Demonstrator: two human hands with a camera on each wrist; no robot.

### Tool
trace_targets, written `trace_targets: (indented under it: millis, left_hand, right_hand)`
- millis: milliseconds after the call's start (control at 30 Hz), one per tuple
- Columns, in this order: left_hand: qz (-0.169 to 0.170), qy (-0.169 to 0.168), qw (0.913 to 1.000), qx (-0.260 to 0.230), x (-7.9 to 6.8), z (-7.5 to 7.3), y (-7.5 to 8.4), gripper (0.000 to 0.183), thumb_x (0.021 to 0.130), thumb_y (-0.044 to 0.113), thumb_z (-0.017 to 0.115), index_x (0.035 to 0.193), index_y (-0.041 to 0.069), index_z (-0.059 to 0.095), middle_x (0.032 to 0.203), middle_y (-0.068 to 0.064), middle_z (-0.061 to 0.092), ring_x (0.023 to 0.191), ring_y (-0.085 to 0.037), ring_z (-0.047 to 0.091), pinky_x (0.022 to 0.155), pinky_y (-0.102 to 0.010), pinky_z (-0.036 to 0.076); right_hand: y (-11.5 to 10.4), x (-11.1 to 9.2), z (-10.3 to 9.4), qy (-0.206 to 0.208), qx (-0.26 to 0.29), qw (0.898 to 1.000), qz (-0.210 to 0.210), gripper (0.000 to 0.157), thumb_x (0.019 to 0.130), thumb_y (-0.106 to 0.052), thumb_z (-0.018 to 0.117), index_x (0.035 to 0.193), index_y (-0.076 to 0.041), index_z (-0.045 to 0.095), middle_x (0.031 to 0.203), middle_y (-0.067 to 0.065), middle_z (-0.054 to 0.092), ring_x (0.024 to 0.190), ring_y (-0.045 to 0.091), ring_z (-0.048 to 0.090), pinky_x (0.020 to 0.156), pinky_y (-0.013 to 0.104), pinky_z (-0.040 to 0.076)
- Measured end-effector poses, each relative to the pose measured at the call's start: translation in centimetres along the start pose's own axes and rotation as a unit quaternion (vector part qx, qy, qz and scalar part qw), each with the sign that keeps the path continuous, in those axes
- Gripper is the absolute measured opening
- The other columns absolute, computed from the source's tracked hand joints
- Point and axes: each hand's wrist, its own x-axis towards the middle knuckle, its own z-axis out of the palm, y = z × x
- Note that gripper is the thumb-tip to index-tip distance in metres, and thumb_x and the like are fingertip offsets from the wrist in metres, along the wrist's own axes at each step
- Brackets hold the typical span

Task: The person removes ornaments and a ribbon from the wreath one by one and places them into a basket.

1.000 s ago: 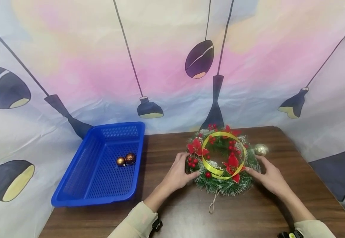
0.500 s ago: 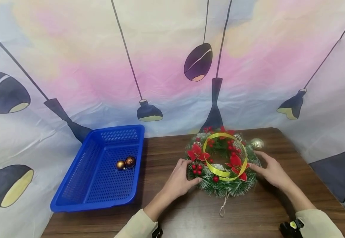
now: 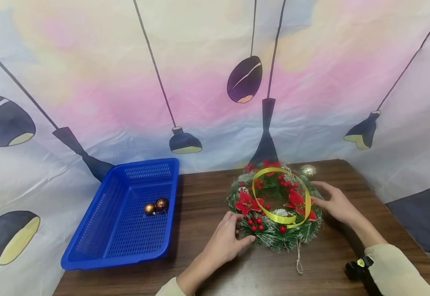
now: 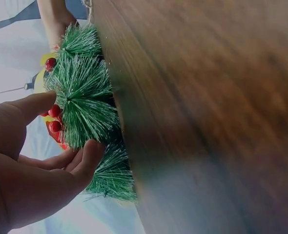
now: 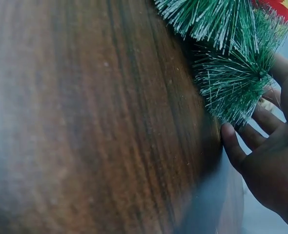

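The wreath lies flat on the table, to the right of the blue basket, and it has just been turned in its place. The string loop at its near side has come further to the right, and the pale shiny ball has gone further back and to the left, so seen from above the turn is counter-clockwise. Because the ball has moved together with the wreath, I judge that it is fixed to it, though the joint cannot be seen. The work in hand seems to be turning the wreath to bring another part of it forward. The left hand is half open, with the thumb above and the fingers below the greenery of the left edge, holding it lightly. The right hand is also partly open, its thumb and fingers loosely around the right edge; how firmly it presses, I cannot tell. The yellow ribbon stands up in a ring over the wreath, and I cannot make out where it is tied. In the right wrist view the thumb tip is hidden behind the needles, and the wreath is cut off by the picture's edge.
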Motion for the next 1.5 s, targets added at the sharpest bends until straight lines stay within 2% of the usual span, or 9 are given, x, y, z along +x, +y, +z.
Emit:
trace_targets:
  millis: [300, 467, 567, 667, 833, 1000, 1200, 1300, 1500]
  left_hand:
    - [0.005, -0.014, 0.9995, -0.026, 0.6, -1.2, -0.4, 0.054, 0.093, 0.037, 0.084, 0.130, 0.002, 0.065, 0.121, -0.005, 0.064, 0.098, -0.018, 0.068, 0.083, -0.030, 0.059]
    - [0.018, 0.075, 0.9968, -0.021, 2.2, -2.8, -1.2, 0.038, 0.096, 0.036, 0.079, 0.118, 0.005, 0.070, 0.109, -0.004, 0.069, 0.094, -0.016, 0.068, 0.082, -0.033, 0.058]
    - [0.021, 0.134, 0.9905, -0.023, 3.4, -3.4, -1.7, 0.041, 0.099, 0.037, 0.075, 0.127, 0.007, 0.068, 0.118, -0.006, 0.068, 0.107, -0.022, 0.065, 0.092, -0.042, 0.057]
    - [0.016, 0.152, 0.9875, -0.039, 4.4, -3.7, -2.1, 0.051, 0.102, 0.039, 0.070, 0.143, 0.008, 0.062, 0.136, -0.010, 0.062, 0.126, -0.030, 0.060, 0.103, -0.052, 0.052]
    - [0.003, 0.132, 0.9889, -0.067, 5.6, -3.8, -2.6, 0.055, 0.107, 0.036, 0.063, 0.152, 0.007, 0.054, 0.152, -0.015, 0.052, 0.140, -0.038, 0.051, 0.112, -0.061, 0.044]
    - [-0.008, 0.092, 0.9905, -0.102, 7.5, -2.9, -2.7, 0.055, 0.110, 0.035, 0.056, 0.155, 0.005, 0.050, 0.157, -0.018, 0.049, 0.144, -0.040, 0.047, 0.115, -0.063, 0.041]
    - [-0.045, 0.044, 0.9886, -0.137, 8.3, -2.0, -2.8, 0.056, 0.111, 0.043, 0.051, 0.157, 0.011, 0.050, 0.159, -0.016, 0.048, 0.146, -0.038, 0.045, 0.116, -0.062, 0.040]
    - [-0.051, 0.043, 0.9862, -0.151, 8.4, -1.7, -2.7, 0.055, 0.111, 0.045, 0.050, 0.155, 0.012, 0.052, 0.157, -0.014, 0.049, 0.144, -0.036, 0.048, 0.115, -0.061, 0.041]
    - [-0.032, 0.045, 0.9895, -0.134, 7.8, -1.7, -3.1, 0.053, 0.112, 0.044, 0.048, 0.152, 0.009, 0.053, 0.150, -0.015, 0.055, 0.135, -0.034, 0.056, 0.111, -0.057, 0.046]
  right_hand:
    - [0.2, -0.5, -0.4, 0.024, -0.012, 0.999, 0.020, 0.068, 0.103, -0.040, 0.071, 0.154, 0.000, 0.048, 0.156, 0.034, 0.044, 0.143, 0.061, 0.035, 0.108, 0.081, 0.029]
    - [0.3, -1.9, -0.6, 0.044, -0.013, 0.999, 0.018, 0.066, 0.104, -0.040, 0.069, 0.153, -0.001, 0.049, 0.145, 0.032, 0.056, 0.130, 0.054, 0.053, 0.103, 0.075, 0.041]
    - [0.2, -3.0, -0.9, 0.052, -0.017, 0.998, 0.020, 0.063, 0.105, -0.038, 0.069, 0.152, -0.001, 0.050, 0.134, 0.030, 0.064, 0.122, 0.050, 0.061, 0.098, 0.068, 0.047]
    - [-0.1, -4.1, -0.9, 0.057, -0.015, 0.998, 0.029, 0.061, 0.105, -0.036, 0.069, 0.151, -0.002, 0.050, 0.131, 0.027, 0.067, 0.120, 0.045, 0.063, 0.096, 0.057, 0.052]
    - [-1.0, -5.7, -0.2, 0.033, 0.060, 0.996, 0.053, 0.062, 0.106, -0.034, 0.067, 0.153, 0.000, 0.046, 0.143, 0.028, 0.058, 0.115, 0.026, 0.068, 0.084, 0.032, 0.060]
    - [-1.9, -7.1, 0.6, 0.030, 0.140, 0.986, 0.084, 0.062, 0.108, -0.032, 0.065, 0.153, 0.003, 0.042, 0.145, 0.030, 0.056, 0.109, 0.005, 0.066, 0.083, 0.032, 0.063]
    - [-2.9, -7.5, 2.1, 0.036, 0.158, 0.982, 0.095, 0.066, 0.108, -0.034, 0.064, 0.155, 0.005, 0.040, 0.145, 0.032, 0.053, 0.122, 0.033, 0.064, 0.085, 0.034, 0.063]
    - [-3.2, -7.2, 2.5, 0.045, 0.152, 0.983, 0.091, 0.067, 0.108, -0.034, 0.064, 0.156, 0.005, 0.039, 0.145, 0.032, 0.052, 0.122, 0.036, 0.062, 0.086, 0.032, 0.062]
    - [-3.1, -6.6, 2.8, 0.043, 0.154, 0.984, 0.075, 0.061, 0.110, -0.027, 0.060, 0.158, 0.005, 0.038, 0.147, 0.033, 0.049, 0.108, 0.002, 0.063, 0.086, 0.026, 0.061]
